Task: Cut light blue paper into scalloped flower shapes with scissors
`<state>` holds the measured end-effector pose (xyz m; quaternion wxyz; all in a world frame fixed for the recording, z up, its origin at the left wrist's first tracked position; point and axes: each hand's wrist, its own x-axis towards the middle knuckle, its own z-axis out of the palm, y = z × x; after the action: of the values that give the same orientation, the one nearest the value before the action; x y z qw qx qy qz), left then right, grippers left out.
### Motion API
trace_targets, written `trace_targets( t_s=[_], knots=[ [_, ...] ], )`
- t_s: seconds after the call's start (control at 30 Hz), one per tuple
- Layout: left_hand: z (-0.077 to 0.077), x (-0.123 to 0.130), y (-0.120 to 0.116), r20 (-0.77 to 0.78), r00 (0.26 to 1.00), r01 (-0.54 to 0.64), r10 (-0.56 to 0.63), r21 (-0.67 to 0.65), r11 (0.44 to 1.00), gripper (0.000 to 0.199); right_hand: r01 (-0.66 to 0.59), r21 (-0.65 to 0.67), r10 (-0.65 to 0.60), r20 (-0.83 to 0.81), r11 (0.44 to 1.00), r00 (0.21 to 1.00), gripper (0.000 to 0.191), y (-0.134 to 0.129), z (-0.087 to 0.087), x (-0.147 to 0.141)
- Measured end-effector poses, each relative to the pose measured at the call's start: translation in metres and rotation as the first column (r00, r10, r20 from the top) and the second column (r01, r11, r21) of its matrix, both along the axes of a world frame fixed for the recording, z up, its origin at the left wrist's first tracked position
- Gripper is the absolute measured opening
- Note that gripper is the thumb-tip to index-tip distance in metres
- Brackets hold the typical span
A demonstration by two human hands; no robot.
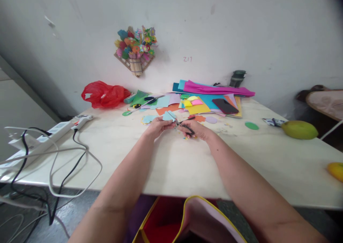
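Near the middle of the table, my left hand point(158, 126) pinches a light blue paper cutout point(168, 116) with a wavy edge. My right hand point(197, 127) is closed round the black handles of a pair of scissors point(190, 130), whose blades reach left to the paper. Beside my left hand lie more light blue paper pieces point(148, 119). Just beyond my right hand are an orange flower-shaped cutout point(200, 118) and a lilac oval point(211, 120). Small paper scraps are scattered on the table around the scissors.
Coloured sheets point(205, 108) with a dark phone point(225, 106) lie at the back. A red plastic bag point(103, 95) and second scissors point(151, 99) are back left. Power strips point(57, 132) with cables sit at left. A yellow-green fruit point(300, 129) and green oval point(252, 125) are at right.
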<state>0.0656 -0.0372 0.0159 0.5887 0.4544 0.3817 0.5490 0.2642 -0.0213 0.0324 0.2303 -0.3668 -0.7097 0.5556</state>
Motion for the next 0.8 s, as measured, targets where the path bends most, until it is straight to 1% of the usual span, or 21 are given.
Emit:
trace_targets(
  t_s=[0.13,0.33,0.43,0.6,0.7,0.8],
  knots=[
    [0.0002,-0.0005,-0.0001,0.011,1.0,0.011,-0.011,-0.001,1.0,0.019,0.002,-0.002,-0.002,-0.003,1.0,1.0,0.019,0.0006,-0.0006,-0.0004],
    [0.0011,-0.0002,-0.0013,0.032,0.999,0.029,-0.03,0.008,1.0,0.018,-0.028,0.016,0.028,-0.019,0.999,0.999,0.024,0.0047,-0.0065,0.0009],
    [0.0022,0.0011,-0.0029,0.024,1.0,0.019,-0.019,-0.007,1.0,0.019,-0.024,0.013,0.024,-0.023,1.0,0.999,0.024,0.0053,-0.0074,0.0007],
    [0.0044,0.0016,-0.004,-0.017,0.999,0.044,-0.044,-0.033,0.998,0.022,-0.013,0.015,0.013,-0.027,1.0,1.0,0.024,0.0057,-0.0063,0.0014],
    [0.0058,-0.0006,-0.0025,-0.045,0.999,0.025,-0.026,-0.035,0.999,0.023,-0.015,0.017,0.015,-0.028,1.0,1.0,0.021,0.0061,-0.0058,0.0025],
    [0.0055,-0.0038,-0.0002,-0.049,0.999,-0.013,0.013,-0.006,1.0,0.025,-0.026,0.014,0.026,-0.028,1.0,0.999,0.018,0.0061,-0.0056,0.0028]
  ],
)
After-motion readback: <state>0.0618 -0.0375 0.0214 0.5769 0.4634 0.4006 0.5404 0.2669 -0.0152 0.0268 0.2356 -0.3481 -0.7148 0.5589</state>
